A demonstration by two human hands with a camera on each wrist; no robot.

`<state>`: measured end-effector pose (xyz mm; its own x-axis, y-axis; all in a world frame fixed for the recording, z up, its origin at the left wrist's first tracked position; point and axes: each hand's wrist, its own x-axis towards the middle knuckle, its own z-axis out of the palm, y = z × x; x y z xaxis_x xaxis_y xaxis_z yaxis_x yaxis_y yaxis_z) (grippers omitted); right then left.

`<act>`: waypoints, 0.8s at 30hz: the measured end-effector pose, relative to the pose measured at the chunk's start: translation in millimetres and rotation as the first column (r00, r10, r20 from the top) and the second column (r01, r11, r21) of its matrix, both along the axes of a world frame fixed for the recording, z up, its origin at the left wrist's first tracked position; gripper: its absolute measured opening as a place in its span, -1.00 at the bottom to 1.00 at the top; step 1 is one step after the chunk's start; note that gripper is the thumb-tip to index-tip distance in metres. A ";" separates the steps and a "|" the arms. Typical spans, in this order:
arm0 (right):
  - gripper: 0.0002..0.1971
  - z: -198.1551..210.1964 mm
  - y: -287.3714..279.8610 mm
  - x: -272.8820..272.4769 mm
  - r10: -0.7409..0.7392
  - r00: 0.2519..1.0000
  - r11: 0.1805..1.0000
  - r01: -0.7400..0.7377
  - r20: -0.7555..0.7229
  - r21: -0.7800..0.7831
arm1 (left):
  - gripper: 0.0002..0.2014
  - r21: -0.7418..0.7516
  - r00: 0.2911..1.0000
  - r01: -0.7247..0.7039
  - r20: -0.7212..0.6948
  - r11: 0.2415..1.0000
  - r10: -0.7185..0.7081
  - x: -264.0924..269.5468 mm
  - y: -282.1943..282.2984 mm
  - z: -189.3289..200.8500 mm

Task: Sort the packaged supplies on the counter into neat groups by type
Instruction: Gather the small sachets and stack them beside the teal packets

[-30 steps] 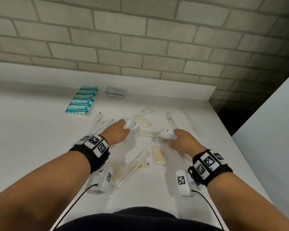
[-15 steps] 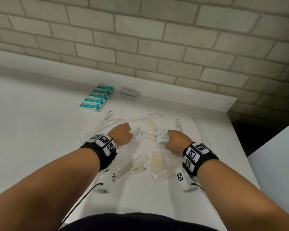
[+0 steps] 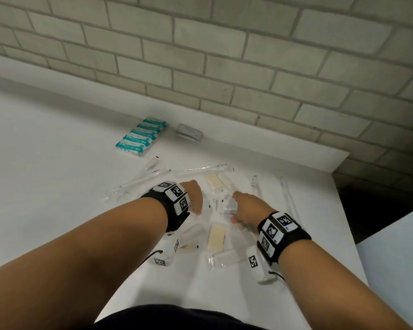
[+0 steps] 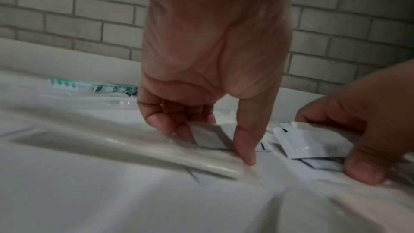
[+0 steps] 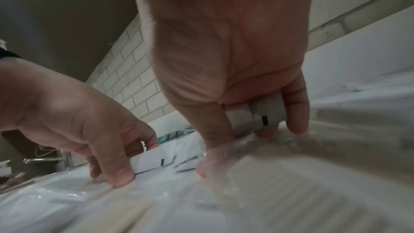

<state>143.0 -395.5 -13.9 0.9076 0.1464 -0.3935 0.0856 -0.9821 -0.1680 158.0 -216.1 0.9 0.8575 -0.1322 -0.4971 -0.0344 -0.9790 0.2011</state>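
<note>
A white bench [image 3: 57, 177] runs along a pale brick wall [image 3: 224, 55], seen from above by the person working at it. Both hands are low over a loose scatter of packets in the middle of the bench.

The left hand [image 3: 194, 196] has its fingers curled down, pinching a small white sachet [image 4: 209, 136] between thumb and fingertips, just above the surface. The right hand [image 3: 247, 208], close beside it, grips another white sachet [image 5: 257, 115] with a short black mark, held between its fingers and thumb. More white sachets [image 4: 311, 141] lie flat between the two hands.

Around them lie cream-coloured pads in clear wrap: one [image 3: 216, 236] just in front of the hands, another [image 3: 212, 182] beyond them. Long thin clear sleeves [image 3: 138, 181] fan out to the left, and one [image 3: 287, 194] lies on the right.

At the back, near the wall, a tidy row of teal-and-white packs [image 3: 141, 136] sits side by side, with a small grey stack [image 3: 188, 132] just to its right.
</note>
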 end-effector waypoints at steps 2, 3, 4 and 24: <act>-0.48 -2.8 3.7 1.6 0.013 1.000 0.991 -0.011 0.013 -0.130 | -0.56 -0.021 0.999 0.013 -0.035 1.000 -0.014 -1.1 -3.9 -1.3; -0.48 -3.6 5.3 2.1 0.025 0.999 0.983 -0.021 0.022 -0.181 | -0.59 -0.035 0.999 0.008 -0.034 0.999 -0.009 -2.3 -5.4 -2.2; -0.49 -4.8 6.7 3.0 0.035 0.999 0.978 -0.028 0.033 -0.207 | -0.59 -0.069 1.000 -0.014 -0.028 0.998 0.012 -3.4 -6.2 -3.5; -0.83 66.2 31.8 -14.4 -0.320 0.947 0.506 0.163 0.008 0.847 | -0.62 -0.906 0.816 -0.396 -0.423 -0.151 0.395 -34.5 20.7 21.9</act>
<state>128.6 -363.7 52.3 0.9921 0.0990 -0.0777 -0.0331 -0.3899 -0.9202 123.5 -195.4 22.8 0.9614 -0.0918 -0.2594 0.2751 0.3167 0.9077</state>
